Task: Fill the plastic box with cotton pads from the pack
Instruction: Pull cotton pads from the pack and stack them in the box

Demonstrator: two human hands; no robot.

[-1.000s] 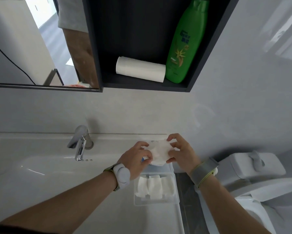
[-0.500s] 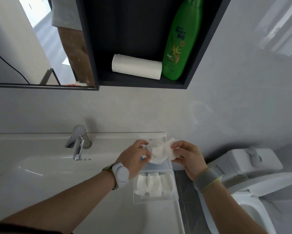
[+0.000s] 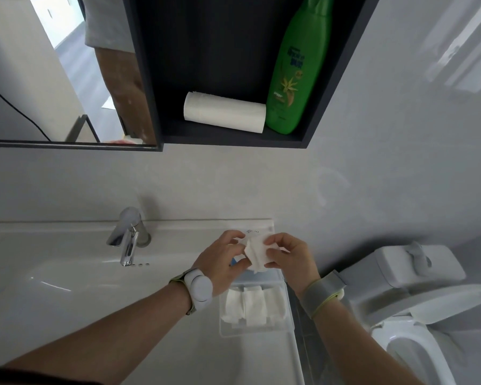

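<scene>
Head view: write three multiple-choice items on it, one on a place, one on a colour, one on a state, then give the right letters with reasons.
1. Where does the clear plastic box sit?
A. on the sink counter's right end, nearer the person than both hands
B. on the dark wall shelf
C. on the toilet lid

2. What colour is the tall plastic bottle on the shelf?
A. blue
B. green
C. red

3. What are the two hands doing?
A. hanging idle
B. turning the tap
C. pinching white cotton pads between them

Key: 1 A, the box lies just below the wrists on the counter; 2 B, its body is bright green; 3 C, left hand and right hand each keep a grip on the white cotton pads.
</scene>
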